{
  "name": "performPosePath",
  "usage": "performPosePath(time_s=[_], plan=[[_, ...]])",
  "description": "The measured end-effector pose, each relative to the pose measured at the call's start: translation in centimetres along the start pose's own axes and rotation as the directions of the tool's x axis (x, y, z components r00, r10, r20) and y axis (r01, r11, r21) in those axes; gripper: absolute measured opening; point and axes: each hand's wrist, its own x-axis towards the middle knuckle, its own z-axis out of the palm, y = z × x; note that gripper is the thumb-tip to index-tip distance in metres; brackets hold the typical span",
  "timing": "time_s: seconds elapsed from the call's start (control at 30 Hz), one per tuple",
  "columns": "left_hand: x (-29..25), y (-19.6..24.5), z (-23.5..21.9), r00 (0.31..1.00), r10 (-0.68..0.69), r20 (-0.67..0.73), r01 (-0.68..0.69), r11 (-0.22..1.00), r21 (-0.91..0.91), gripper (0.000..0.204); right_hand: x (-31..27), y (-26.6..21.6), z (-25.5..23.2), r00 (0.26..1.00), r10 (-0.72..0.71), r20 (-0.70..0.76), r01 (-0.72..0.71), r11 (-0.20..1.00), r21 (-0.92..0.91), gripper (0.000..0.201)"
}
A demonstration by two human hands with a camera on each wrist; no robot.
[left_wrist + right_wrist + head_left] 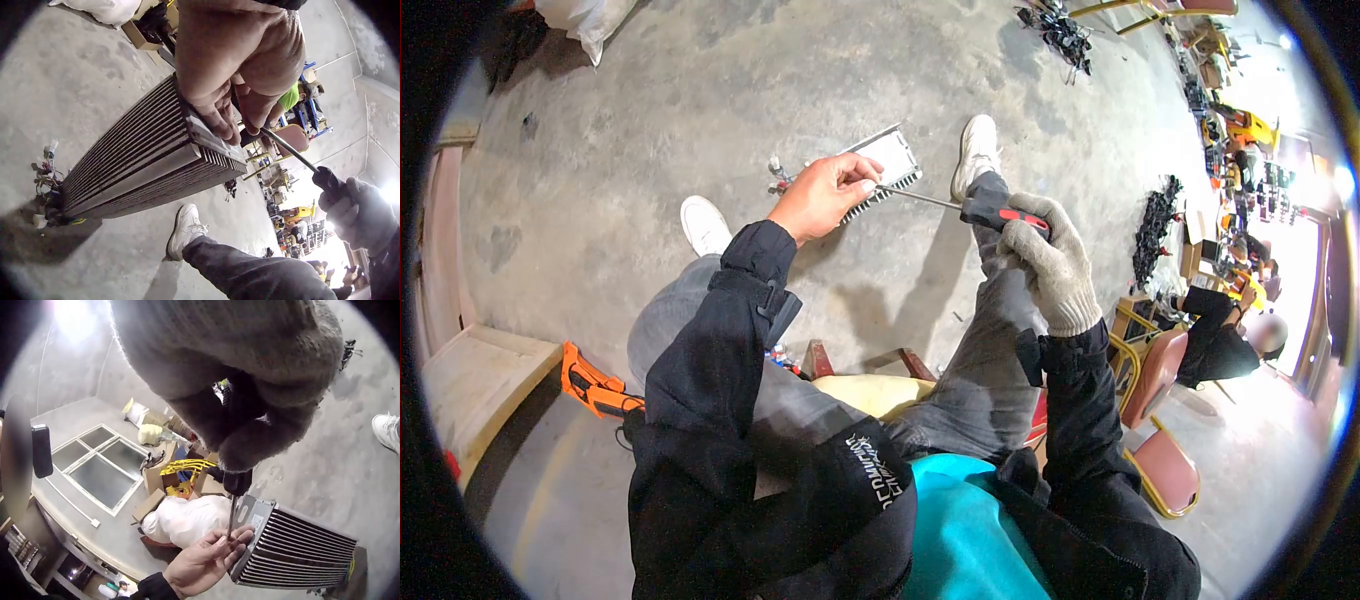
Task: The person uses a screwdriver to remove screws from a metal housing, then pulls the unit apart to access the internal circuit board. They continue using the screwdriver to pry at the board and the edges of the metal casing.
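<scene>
My gloved right hand point(1055, 262) grips the black and red handle of a screwdriver point(1027, 217), its long metal shaft pointing left. At the shaft's tip, the thumb and fingers of my bare left hand point(818, 197) pinch the screwdriver; the tip itself is partly hidden by them. Beyond and below that hand, a grey finned metal case point(134, 153) stands on the concrete floor, its ribs running lengthwise. The left fingertips overlap its top end plate in the left wrist view. Loose wires with connectors point(47, 175) come out at the case's lower end.
White shoes point(977, 158) stand to either side of the case. Dark cable bundles point(1157, 230) lie on the floor to the right, near pink chairs point(1168, 470) and a seated person point(1215, 335). An orange object point(595, 385) lies by a bench point(485, 385) at left.
</scene>
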Motion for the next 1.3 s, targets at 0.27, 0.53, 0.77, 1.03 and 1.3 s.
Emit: performPosePath(time_s=[0.27, 0.53, 0.77, 1.03, 1.3], plan=[[0.0, 0.0, 0.3, 0.999, -0.016, -0.037, 0.014, 0.999, -0.037, 0.019, 0.0, -1.6, -0.1, 0.998, -0.068, -0.006, 0.067, 0.996, -0.051, 0.041], [0.2, 0.0, 0.3, 0.998, -0.044, -0.043, 0.042, 0.999, -0.029, 0.026, 1.4, -4.3, -2.1, 0.988, -0.15, -0.044, 0.133, 0.955, -0.267, 0.044], [-0.1, 0.7, 0.5, 0.999, -0.037, -0.014, 0.036, 0.999, -0.032, 0.03, 3.6, -7.8, -1.6, 0.95, -0.302, 0.078, 0.303, 0.833, -0.464, 0.042], [0.0, 0.2, 0.3, 1.0, -0.021, -0.006, 0.02, 0.998, -0.053, 0.032, 5.6, -10.1, 0.6, 0.786, -0.491, 0.375, 0.604, 0.483, -0.634, 0.038], [0.0, 0.6, 0.4, 0.999, -0.046, 0.003, 0.046, 0.999, -0.011, 0.032, 6.4, -10.6, 1.4, 0.724, -0.529, 0.442, 0.67, 0.387, -0.634, 0.037]])
